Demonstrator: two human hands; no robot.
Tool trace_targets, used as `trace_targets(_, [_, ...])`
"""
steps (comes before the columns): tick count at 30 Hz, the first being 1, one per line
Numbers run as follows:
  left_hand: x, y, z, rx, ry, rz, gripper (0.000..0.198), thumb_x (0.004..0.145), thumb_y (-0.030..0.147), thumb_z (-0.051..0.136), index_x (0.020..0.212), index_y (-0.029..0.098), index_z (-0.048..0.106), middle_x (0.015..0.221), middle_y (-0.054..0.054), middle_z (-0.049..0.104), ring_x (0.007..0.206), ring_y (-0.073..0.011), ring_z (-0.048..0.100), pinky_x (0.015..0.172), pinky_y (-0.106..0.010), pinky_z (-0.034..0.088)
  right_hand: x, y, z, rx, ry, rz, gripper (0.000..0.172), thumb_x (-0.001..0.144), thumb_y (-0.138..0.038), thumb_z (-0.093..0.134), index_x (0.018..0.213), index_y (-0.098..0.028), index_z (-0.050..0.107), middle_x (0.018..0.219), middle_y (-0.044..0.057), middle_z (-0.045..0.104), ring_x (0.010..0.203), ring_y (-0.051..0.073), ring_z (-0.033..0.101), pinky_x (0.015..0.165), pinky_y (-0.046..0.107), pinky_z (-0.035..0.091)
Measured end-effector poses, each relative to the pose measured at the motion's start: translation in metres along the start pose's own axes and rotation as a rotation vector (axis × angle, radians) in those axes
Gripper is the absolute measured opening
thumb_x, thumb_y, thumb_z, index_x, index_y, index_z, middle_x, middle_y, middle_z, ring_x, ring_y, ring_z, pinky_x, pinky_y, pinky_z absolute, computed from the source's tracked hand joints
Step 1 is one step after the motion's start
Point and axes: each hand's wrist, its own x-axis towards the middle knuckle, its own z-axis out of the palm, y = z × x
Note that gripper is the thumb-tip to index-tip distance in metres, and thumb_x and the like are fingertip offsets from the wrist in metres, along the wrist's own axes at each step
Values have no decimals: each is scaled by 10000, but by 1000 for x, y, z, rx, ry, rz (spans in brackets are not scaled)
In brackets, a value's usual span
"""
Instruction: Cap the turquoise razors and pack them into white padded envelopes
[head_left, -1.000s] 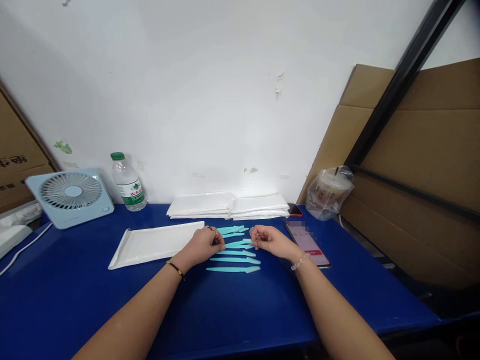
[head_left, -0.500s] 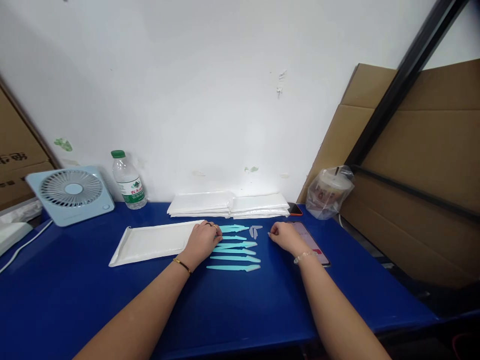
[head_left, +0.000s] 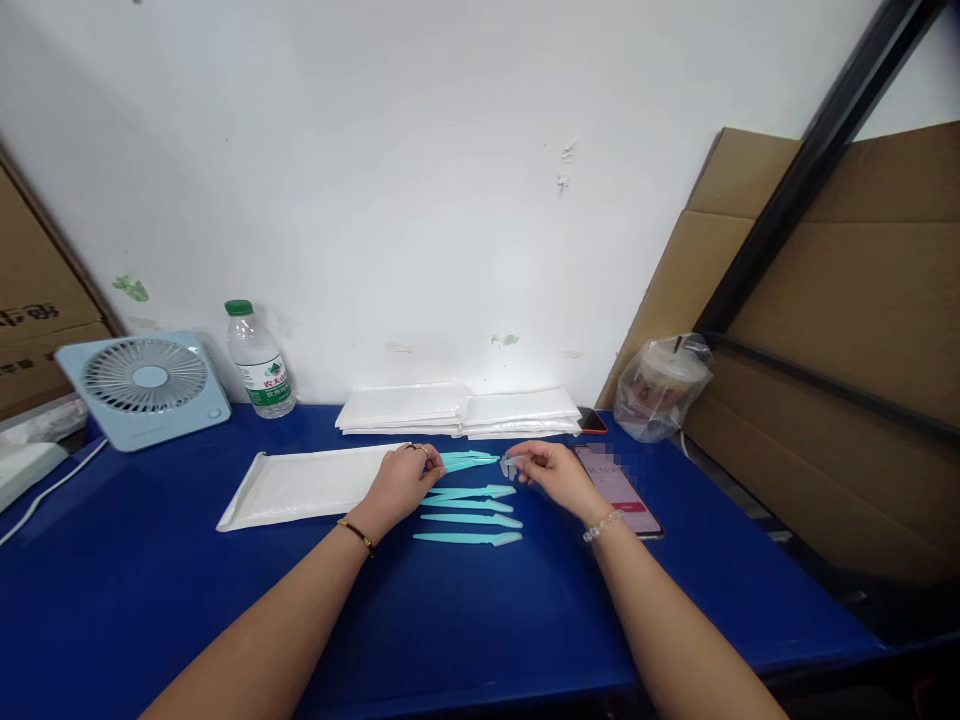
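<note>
Clearly, the space around the hands is bounded on several sides. The left hand (head_left: 405, 478) is half curled, fingertips at the left ends of the far turquoise tools (head_left: 471, 460); whether it grips one, I cannot tell. The right hand (head_left: 553, 476) has thumb and forefinger drawn close together at small translucent pieces (head_left: 510, 468), but a firm hold cannot be made out. Nearer, more turquoise tools (head_left: 469, 539) lie in a row between the forearms.

A white packet (head_left: 307, 485) lies left, its right end behind the left hand. White packages (head_left: 401, 408) line the wall (head_left: 390, 200) on the far side, limiting reach that way. On the right, a phone (head_left: 619, 490) sits just beside the right hand, with a bagged cup (head_left: 660, 385) farther off. A fan (head_left: 146, 390) and bottle (head_left: 259, 365) stand far left. Bare blue tabletop (head_left: 465, 630) stretches from the nearest tool to the near edge.
</note>
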Motion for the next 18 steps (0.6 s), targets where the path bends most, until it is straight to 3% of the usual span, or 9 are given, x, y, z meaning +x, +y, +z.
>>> trace_targets(4, [0, -2, 2, -50, 11, 4, 158, 816, 333, 493, 780, 222, 600, 760, -4, 636, 764, -171, 580, 643, -268, 386, 1, -1, 6, 205, -5, 67, 322, 771, -449, 594, 877, -147, 634, 698, 40, 647, 581, 153, 630, 540, 276, 504])
trace_targets(9, [0, -2, 2, -62, 1, 0, 163, 813, 342, 502, 775, 217, 599, 746, -3, 631, 752, -168, 576, 632, -262, 377, 3, -3, 10, 275, 16, 55, 356, 812, -514, 533, 747, -164, 525, 642, 30, 643, 477, 138, 616, 430, 232, 440])
trace_targets(18, [-1, 0, 3, -106, -17, 18, 183, 811, 369, 500, 776, 219, 598, 704, 11, 616, 689, -155, 556, 604, -258, 358, 2, -8, 28, 315, -89, 1, 324, 858, -501, 471, 789, -184, 476, 698, 23, 661, 507, 113, 608, 486, 226, 436])
